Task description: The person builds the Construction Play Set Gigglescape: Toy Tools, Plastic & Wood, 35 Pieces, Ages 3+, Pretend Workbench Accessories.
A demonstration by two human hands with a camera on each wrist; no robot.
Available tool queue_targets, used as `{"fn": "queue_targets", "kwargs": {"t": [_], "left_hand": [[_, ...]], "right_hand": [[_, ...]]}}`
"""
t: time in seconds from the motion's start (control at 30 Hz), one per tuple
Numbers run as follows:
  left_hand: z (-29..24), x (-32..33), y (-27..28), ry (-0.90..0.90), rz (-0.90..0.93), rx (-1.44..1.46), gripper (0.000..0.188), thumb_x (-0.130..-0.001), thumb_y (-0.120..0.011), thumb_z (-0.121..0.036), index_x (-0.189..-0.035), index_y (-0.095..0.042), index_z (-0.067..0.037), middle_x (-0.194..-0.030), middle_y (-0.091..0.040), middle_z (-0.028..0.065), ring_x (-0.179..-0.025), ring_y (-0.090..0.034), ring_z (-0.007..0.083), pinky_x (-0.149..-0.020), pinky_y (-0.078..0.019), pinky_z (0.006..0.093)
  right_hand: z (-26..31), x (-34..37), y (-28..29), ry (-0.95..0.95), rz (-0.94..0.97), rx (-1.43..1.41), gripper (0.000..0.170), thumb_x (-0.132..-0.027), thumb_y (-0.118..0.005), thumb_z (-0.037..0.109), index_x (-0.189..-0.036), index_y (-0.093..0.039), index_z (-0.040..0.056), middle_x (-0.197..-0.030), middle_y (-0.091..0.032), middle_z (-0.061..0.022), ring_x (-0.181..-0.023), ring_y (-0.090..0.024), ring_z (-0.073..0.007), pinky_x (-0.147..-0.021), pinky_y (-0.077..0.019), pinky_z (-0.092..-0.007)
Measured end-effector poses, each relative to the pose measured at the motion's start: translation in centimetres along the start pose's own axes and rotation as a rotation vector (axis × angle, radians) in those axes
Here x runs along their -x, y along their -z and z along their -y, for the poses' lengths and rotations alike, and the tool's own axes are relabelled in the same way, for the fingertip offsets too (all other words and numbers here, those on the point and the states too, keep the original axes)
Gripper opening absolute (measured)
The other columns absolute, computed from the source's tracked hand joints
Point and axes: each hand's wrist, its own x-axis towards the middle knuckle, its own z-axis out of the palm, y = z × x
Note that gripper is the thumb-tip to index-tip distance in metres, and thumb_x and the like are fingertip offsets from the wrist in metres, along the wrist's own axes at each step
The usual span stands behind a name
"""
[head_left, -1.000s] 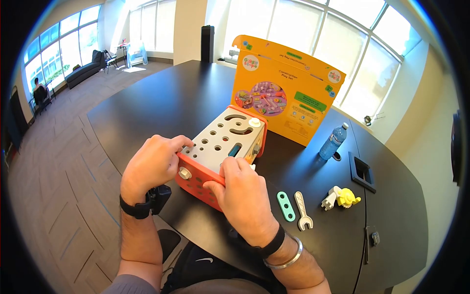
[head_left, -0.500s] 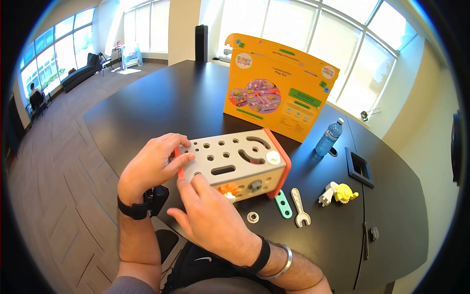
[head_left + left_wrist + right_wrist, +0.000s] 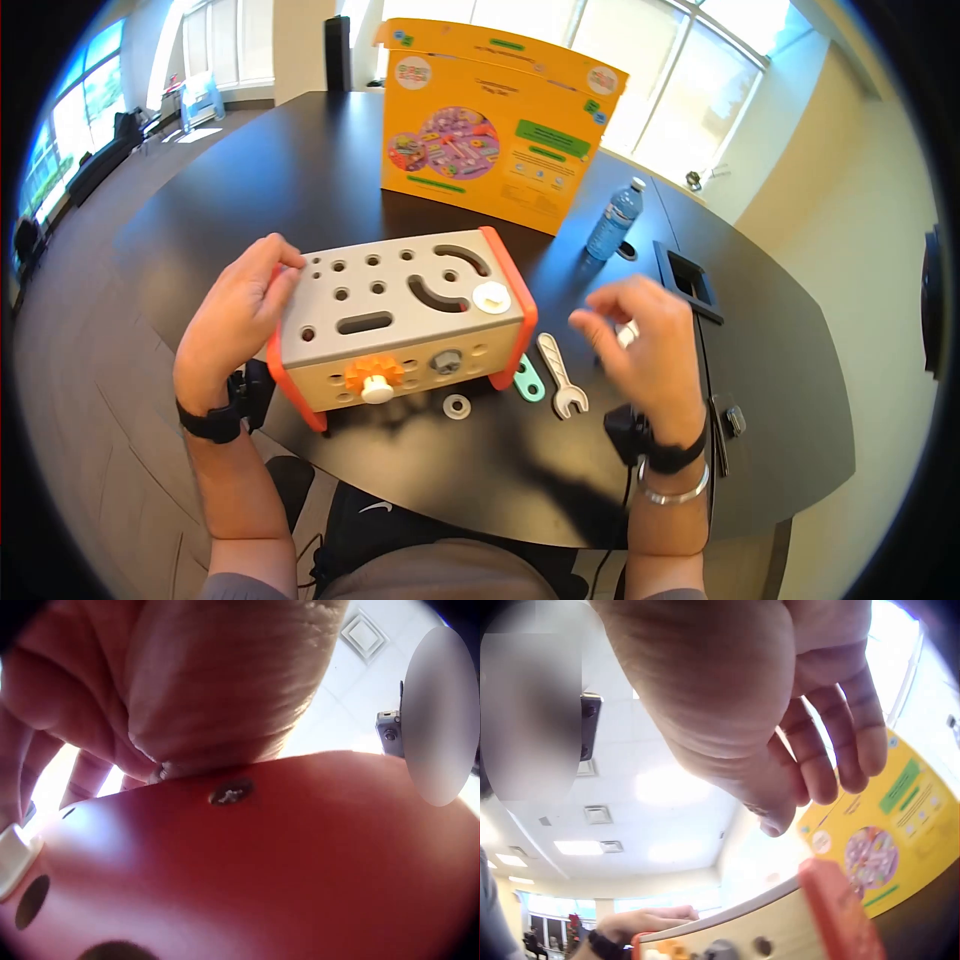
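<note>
One toolbox (image 3: 403, 324) partly hides green strip (image 3: 526, 376).

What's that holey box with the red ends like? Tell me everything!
The box looks like painted wood: grey top, pale front, red end panels. Its top has round holes, one straight slot, two curved slots and a white round piece. An orange gear with a white knob, and a grey piece, sit on its front. It stands on the dark table; the left hand touches its left end.
</note>
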Motion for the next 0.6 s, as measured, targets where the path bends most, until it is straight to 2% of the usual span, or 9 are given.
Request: {"fn": "queue_targets", "kwargs": {"t": [0.07,0.13,0.17,0.23,0.3,0.33,0.43,0.53,0.6], "left_hand": [[-0.2,-0.1,-0.1,0.017,0.017,0.005,0.012,-0.114,-0.058,-0.009,-0.121,-0.063,-0.001,-0.108,-0.07,0.0135,-0.095,-0.064,0.0251,-0.09,-0.0544,0.037],[-0.3,-0.1,-0.2,0.044,0.011,0.007,0.01,-0.114,-0.056,-0.007,-0.12,-0.062,0.0,-0.11,-0.07,0.0144,-0.095,-0.064,0.026,-0.091,-0.0542,0.0368],[-0.2,-0.1,-0.3,0.024,0.02,0.008,0.01,-0.114,-0.056,-0.007,-0.12,-0.062,0.0,-0.11,-0.07,0.0144,-0.095,-0.064,0.026,-0.091,-0.0542,0.0368],[0.2,-0.2,-0.6,-0.026,-0.028,0.028,0.01,-0.112,-0.056,-0.007,-0.117,-0.062,0.0,-0.105,-0.068,0.019,-0.094,-0.065,0.0355,-0.09,-0.0546,0.0415],[0.5,-0.2,-0.7,-0.073,-0.021,0.036,0.009,-0.112,-0.056,-0.005,-0.117,-0.061,0.0,-0.106,-0.068,0.0188,-0.094,-0.065,0.0349,-0.091,-0.0548,0.041],[0.5,-0.2,-0.8,-0.066,-0.022,0.049,0.008,-0.112,-0.056,-0.005,-0.117,-0.06,0.0,-0.107,-0.069,0.0183,-0.094,-0.065,0.0343,-0.091,-0.0548,0.0408],[0.2,-0.4,-0.8,-0.094,-0.001,0.076,0.006,-0.112,-0.056,-0.003,-0.117,-0.059,0.0,-0.107,-0.069,0.0168,-0.094,-0.065,0.0326,-0.091,-0.0546,0.0399],[-0.2,-0.3,-0.8,-0.042,0.011,0.044,0.007,-0.115,-0.055,-0.004,-0.118,-0.059,0.001,-0.108,-0.069,0.0166,-0.094,-0.065,0.032,-0.091,-0.0547,0.0395],[-0.6,-0.2,-0.8,-0.046,0.013,0.033,0.007,-0.115,-0.056,-0.005,-0.118,-0.059,0.001,-0.108,-0.069,0.0165,-0.094,-0.065,0.032,-0.091,-0.0547,0.0395]], "right_hand": [[-3.3,-0.2,1.0,-0.076,-0.023,0.081,0.022,-0.088,-0.092,0.012,-0.098,-0.075,0.0018,-0.089,-0.074,-0.0134,-0.081,-0.072,-0.0353,-0.073,-0.057,-0.0449],[-7.5,0.1,1.3,-0.224,0.002,0.258,0.033,-0.086,-0.094,0.016,-0.11,-0.076,0.003,-0.101,-0.076,-0.0156,-0.096,-0.074,-0.0366,-0.083,-0.0593,-0.047],[-9.1,0.7,1.5,-0.24,-0.011,0.265,0.033,-0.086,-0.094,0.016,-0.11,-0.076,0.003,-0.101,-0.076,-0.0156,-0.096,-0.074,-0.0366,-0.083,-0.0593,-0.047],[-11.9,1.9,2.0,-0.459,0.185,0.498,0.055,-0.081,-0.099,0.021,-0.127,-0.074,0.0062,-0.123,-0.074,-0.0184,-0.118,-0.07,-0.0395,-0.098,-0.0596,-0.0489],[-14.0,2.7,2.6,-0.696,0.405,0.477,0.078,-0.071,-0.103,0.024,-0.139,-0.07,0.0082,-0.139,-0.068,-0.02,-0.138,-0.06,-0.0426,-0.114,-0.0547,-0.0538],[-14.9,3.0,2.7,-0.79,0.48,0.511,0.088,-0.068,-0.105,0.024,-0.147,-0.068,0.013,-0.143,-0.066,-0.0189,-0.141,-0.058,-0.0448,-0.118,-0.0542,-0.053],[-17.8,4.7,2.4,-0.84,0.587,0.565,0.089,-0.07,-0.105,0.023,-0.149,-0.066,0.0159,-0.143,-0.069,-0.0178,-0.14,-0.06,-0.0443,-0.119,-0.0538,-0.0537],[-19.9,5.4,1.9,-0.83,0.58,0.52,0.085,-0.071,-0.105,0.021,-0.146,-0.068,0.0164,-0.142,-0.07,-0.0175,-0.137,-0.061,-0.0439,-0.117,-0.0541,-0.0528],[-19.2,5.0,1.5,-0.803,0.56,0.512,0.082,-0.071,-0.104,0.019,-0.143,-0.067,0.0144,-0.138,-0.071,-0.017,-0.134,-0.062,-0.0436,-0.113,-0.055,-0.053]]}}
